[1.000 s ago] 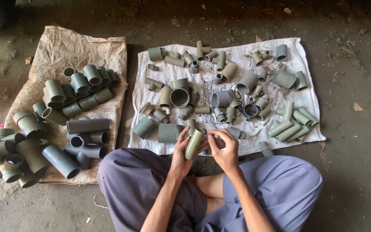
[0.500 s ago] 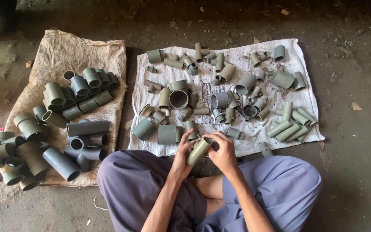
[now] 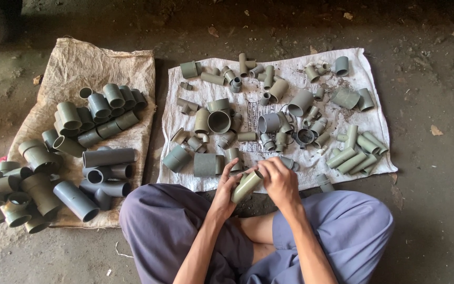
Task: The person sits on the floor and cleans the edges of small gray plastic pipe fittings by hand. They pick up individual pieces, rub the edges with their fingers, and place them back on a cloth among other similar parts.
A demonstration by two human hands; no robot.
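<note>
Short olive-grey pipe piece (image 3: 246, 185) gripped between left hand (image 3: 226, 190) and right hand (image 3: 279, 181), over the lap.
Probably light, stiff, smooth plastic; best held around the barrel. White sack (image 3: 369, 79) of fittings just beyond the knuckles.

Two cloths: one brown sack (image 3: 101, 60), one white sheet (image 3: 366, 71), dozens of fittings.

Pipe piece (image 3: 246, 186) in hands: olive-grey; fittings (image 3: 219, 121) grey to grey-green; cloth (image 3: 374, 79) white with dark print mid-sheet; sack (image 3: 101, 63) tan, woven; trousers (image 3: 353, 226) dull purple-blue; floor (image 3: 437, 173) dark grey-brown.
</note>
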